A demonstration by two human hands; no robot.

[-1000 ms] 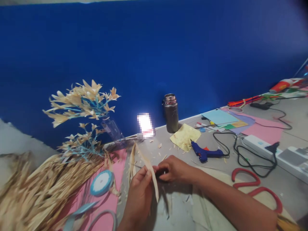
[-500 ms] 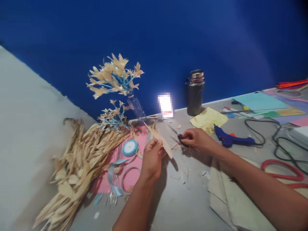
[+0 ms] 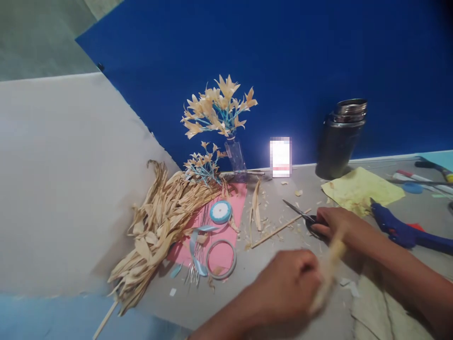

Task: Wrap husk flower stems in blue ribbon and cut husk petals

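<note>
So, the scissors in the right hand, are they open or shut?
Shut, it seems: the scissors in the right hand show one narrow point, without a visible gap between blades.

Ribbon spool [image 3: 221, 212] between husk bundle [image 3: 159, 222] and scissors [image 3: 310, 219].
</note>
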